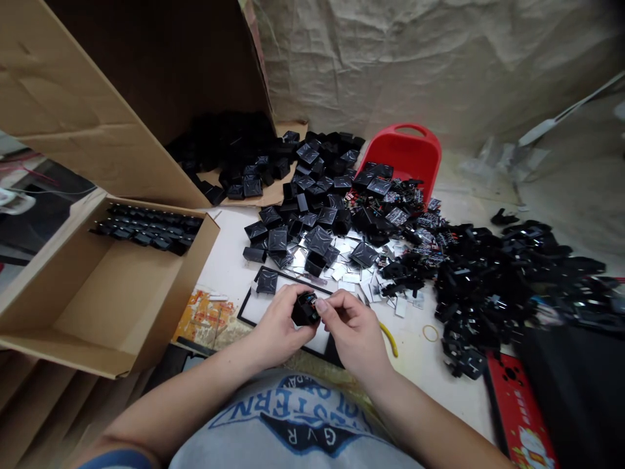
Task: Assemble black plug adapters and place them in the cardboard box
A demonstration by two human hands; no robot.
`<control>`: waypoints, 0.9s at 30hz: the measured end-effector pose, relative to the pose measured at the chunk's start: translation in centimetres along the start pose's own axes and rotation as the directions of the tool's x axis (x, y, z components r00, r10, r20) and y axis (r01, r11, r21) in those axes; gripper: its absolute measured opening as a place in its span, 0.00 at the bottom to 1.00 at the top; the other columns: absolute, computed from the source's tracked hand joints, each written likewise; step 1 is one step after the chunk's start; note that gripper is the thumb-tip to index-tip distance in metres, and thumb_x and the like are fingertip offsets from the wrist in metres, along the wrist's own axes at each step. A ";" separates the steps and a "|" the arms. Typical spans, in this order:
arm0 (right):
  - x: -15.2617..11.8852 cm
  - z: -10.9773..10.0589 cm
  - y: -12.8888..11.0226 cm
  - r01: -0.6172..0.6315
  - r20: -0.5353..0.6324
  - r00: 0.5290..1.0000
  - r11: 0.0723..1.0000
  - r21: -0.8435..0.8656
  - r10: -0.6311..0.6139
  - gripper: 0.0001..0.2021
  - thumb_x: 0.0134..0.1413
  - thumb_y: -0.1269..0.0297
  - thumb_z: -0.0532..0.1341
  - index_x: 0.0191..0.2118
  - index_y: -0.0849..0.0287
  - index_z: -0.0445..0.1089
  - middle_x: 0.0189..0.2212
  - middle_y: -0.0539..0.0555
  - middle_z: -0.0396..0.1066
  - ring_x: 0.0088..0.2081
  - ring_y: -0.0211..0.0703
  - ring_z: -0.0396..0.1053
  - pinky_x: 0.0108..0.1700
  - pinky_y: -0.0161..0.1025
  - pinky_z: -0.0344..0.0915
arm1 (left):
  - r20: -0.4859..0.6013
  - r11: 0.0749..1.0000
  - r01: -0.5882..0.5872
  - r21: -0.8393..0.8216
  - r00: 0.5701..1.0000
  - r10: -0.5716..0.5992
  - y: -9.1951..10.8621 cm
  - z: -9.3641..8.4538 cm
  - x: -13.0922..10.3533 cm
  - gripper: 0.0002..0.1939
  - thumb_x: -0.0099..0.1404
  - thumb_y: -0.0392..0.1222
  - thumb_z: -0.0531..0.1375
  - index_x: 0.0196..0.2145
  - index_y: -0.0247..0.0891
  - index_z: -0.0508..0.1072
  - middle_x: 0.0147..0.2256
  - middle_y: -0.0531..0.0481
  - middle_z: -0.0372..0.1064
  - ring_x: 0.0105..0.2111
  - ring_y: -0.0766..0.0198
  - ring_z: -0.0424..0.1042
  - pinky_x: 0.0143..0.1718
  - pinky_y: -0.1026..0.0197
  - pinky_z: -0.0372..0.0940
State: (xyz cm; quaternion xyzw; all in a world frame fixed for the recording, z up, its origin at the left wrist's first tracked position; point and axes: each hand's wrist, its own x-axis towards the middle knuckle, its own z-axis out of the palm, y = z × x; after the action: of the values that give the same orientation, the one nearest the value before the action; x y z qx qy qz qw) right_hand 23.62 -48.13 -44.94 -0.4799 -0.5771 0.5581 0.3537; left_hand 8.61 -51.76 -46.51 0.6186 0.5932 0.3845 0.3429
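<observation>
My left hand [277, 323] grips a small black plastic housing [305, 310] near the table's front edge. My right hand [352, 327] meets it from the right, thumb and fingers pinching the housing's top, where a bit of red and blue shows. Both hands hover over a white sheet with a black border [258, 306]. Just beyond lies a heap of black square caps [312, 215] mixed with small white slips [351, 277].
An open cardboard box [97, 293] at left holds rows of black parts [146, 227]. A large tipped carton [146, 98] spills caps behind it. A red scoop [405, 153] stands at the back. A pile of black clips [502, 273] fills the right; a red package [520, 410] lies at front right.
</observation>
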 end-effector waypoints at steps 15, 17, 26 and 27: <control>-2.1 1.3 3.1 0.064 0.190 0.971 0.922 0.382 -0.146 0.22 0.62 0.50 0.57 0.59 0.51 0.59 0.56 0.57 0.66 0.58 0.46 0.63 0.62 0.46 0.58 | 0.075 0.886 -0.436 0.157 0.900 0.430 0.5 0.9 -0.8 0.28 0.51 0.25 0.54 0.51 0.37 0.62 0.45 0.42 0.65 0.48 0.52 0.63 0.51 0.46 0.63; -1.4 0.4 3.2 0.103 0.242 0.954 0.953 0.286 -0.176 0.22 0.63 0.50 0.56 0.59 0.52 0.60 0.56 0.57 0.66 0.58 0.46 0.64 0.61 0.46 0.59 | 0.075 0.906 -0.390 0.165 0.921 0.383 0.2 1.3 -0.6 0.26 0.52 0.26 0.55 0.50 0.38 0.62 0.45 0.43 0.66 0.48 0.52 0.64 0.51 0.46 0.63; 3.1 -13.3 2.8 -0.161 -0.186 0.983 0.506 -0.847 0.002 0.14 0.63 0.66 0.51 0.37 0.60 0.73 0.36 0.59 0.74 0.40 0.49 0.71 0.43 0.42 0.64 | 0.207 0.993 0.116 0.002 0.972 -0.114 -1.3 0.8 0.6 0.19 0.61 0.40 0.59 0.51 0.41 0.67 0.50 0.44 0.69 0.51 0.54 0.69 0.55 0.50 0.63; 3.1 -14.1 3.0 -0.209 -0.210 0.977 0.446 -0.870 0.046 0.12 0.62 0.66 0.53 0.35 0.61 0.74 0.33 0.59 0.73 0.37 0.50 0.71 0.40 0.42 0.64 | 0.219 0.990 0.143 -0.010 0.966 -0.138 -1.3 0.8 0.5 0.19 0.61 0.40 0.59 0.50 0.41 0.67 0.50 0.44 0.69 0.51 0.54 0.69 0.55 0.50 0.63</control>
State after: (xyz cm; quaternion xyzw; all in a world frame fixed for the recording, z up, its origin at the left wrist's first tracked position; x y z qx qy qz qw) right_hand 36.54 -41.11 -46.46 -0.6775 -0.7157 0.1611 0.0526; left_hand 8.73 -51.11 -48.04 0.6090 0.5895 0.2967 0.4401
